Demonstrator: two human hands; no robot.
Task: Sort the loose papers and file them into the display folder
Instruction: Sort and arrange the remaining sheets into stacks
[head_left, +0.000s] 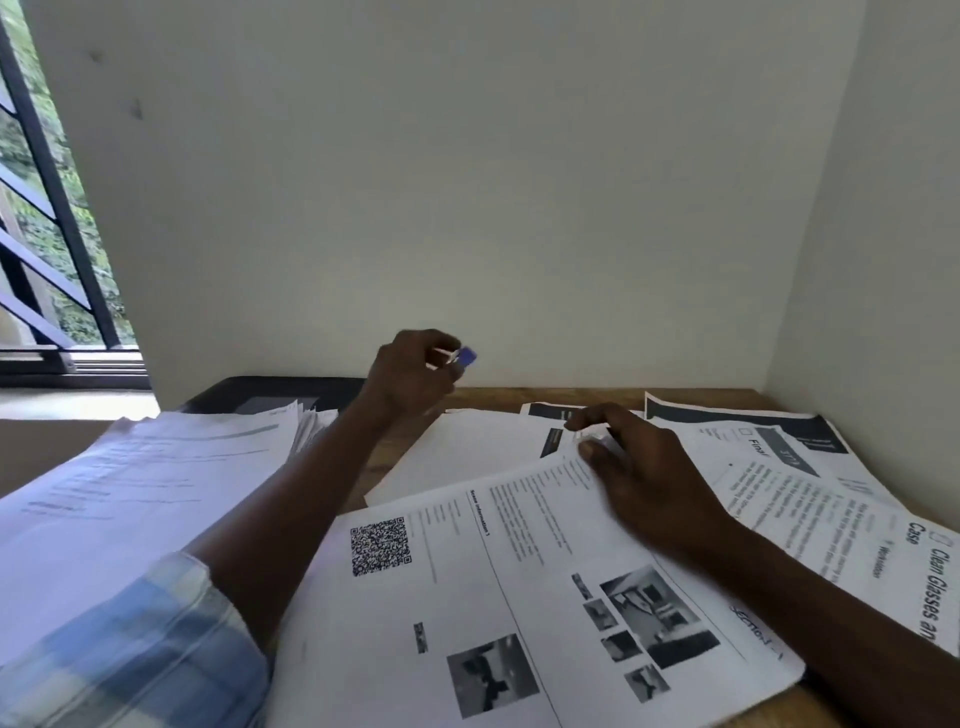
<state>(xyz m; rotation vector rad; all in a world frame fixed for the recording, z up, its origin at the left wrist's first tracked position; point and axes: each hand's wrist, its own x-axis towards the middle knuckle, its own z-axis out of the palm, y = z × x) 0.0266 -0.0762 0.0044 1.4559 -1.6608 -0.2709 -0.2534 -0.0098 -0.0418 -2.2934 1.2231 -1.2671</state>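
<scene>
My left hand (410, 374) is raised near the back wall and pinches a small purple object (466, 357), blurred, maybe a clip. My right hand (639, 467) lies on the printed sheet with a QR code and photos (498, 587), its fingertips at the sheet's far edge. More loose papers spread over the wooden desk (488, 397): a blank white sheet (467, 452) behind it, and printed forms (810, 478) at the right. A thick stack of papers (156, 478) lies at the left. Behind that stack shows a dark flat thing (270, 395), possibly the display folder.
White walls close off the desk at the back and right. A barred window (47, 218) is at the far left. My checked sleeve (130, 649) covers the lower left corner.
</scene>
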